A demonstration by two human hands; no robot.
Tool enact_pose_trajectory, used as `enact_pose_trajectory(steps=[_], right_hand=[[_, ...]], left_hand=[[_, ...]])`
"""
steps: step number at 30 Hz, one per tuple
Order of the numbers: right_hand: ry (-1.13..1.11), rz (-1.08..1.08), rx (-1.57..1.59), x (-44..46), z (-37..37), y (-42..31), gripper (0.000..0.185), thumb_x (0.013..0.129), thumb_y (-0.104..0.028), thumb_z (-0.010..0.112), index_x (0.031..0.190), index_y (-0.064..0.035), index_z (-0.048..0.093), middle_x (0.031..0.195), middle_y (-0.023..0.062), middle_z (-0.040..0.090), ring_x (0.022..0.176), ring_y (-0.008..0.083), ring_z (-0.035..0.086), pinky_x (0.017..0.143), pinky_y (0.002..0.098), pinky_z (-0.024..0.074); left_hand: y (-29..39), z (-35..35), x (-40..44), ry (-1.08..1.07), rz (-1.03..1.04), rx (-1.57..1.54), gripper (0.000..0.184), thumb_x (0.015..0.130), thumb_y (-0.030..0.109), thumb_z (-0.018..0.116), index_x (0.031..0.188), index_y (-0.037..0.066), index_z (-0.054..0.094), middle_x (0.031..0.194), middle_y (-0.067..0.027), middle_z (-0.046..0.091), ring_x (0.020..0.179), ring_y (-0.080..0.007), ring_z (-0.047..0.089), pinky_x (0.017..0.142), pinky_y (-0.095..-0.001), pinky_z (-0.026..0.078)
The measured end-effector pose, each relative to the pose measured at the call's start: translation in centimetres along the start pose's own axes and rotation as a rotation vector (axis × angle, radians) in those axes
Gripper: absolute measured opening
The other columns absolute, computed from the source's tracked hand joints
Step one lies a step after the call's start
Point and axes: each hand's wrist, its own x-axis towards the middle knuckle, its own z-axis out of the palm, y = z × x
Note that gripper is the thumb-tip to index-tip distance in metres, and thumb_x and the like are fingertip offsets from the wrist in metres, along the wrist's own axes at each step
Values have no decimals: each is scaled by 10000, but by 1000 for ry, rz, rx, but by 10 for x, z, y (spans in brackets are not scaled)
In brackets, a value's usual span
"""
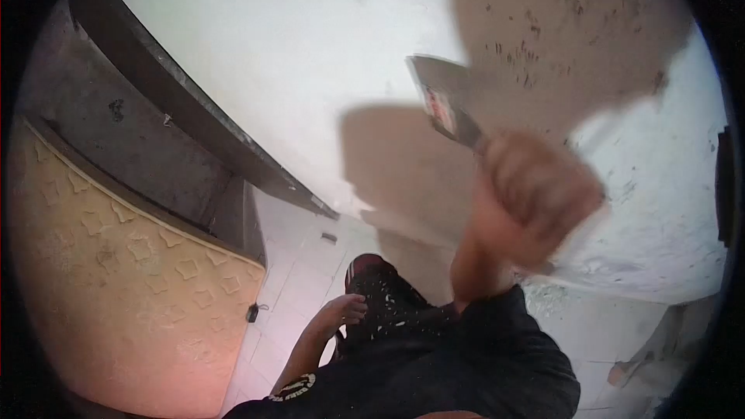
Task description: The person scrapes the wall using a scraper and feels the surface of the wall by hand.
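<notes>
My right hand (539, 194), smeared by motion, is closed around the handle of a scraper (446, 109) in front of the wall. The scraper's thin blade points up and left, close to the white wall (310, 39); contact cannot be made out. Dark pits and marks show on the wall above and right of the blade, partly in shadow. Low at my left side, my left hand (347, 310) hangs beside my dark trousers with its fingers apart and nothing in it. White flakes lie on the trousers.
A dark door frame (178, 85) runs along the left of the wall. An orange patterned panel (140, 264) stands at the lower left, with a small black object (253, 312) at its edge. White debris (551, 299) lies on the tiled floor (283, 264) at the wall's foot.
</notes>
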Motion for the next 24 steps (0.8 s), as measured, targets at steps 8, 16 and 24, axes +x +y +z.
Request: enact_pose_trajectory(steps=[8, 16, 24], right_hand=[[-65, -465, 260, 4, -1, -32, 499, 1022, -319, 223, 556, -176, 330, 476, -22, 303, 403, 115, 243, 446, 266, 260], [-139, -585, 323, 23, -17, -62, 500, 1007, -323, 203, 538, -190, 317, 458, -32, 285, 405, 103, 231, 444, 263, 242], [-156, -629, 241, 24, -9, -29, 519, 1021, -337, 183, 560, -176, 360, 464, -29, 289, 402, 94, 236, 441, 267, 284]], left_hand=[[1, 3, 1, 23, -71, 66, 388, 920, 203, 511, 1254, 7, 497, 1148, -167, 594, 993, -268, 609, 869, -354, 499], [8, 10, 9, 14, -60, 3, 399, 918, 283, 516, 1225, 27, 525, 1124, -136, 608, 962, -231, 610, 837, -341, 491], [7, 18, 3, 22, 13, -1, 455, 918, 399, 494, 1205, 52, 557, 1139, -141, 608, 984, -255, 597, 857, -368, 480]])
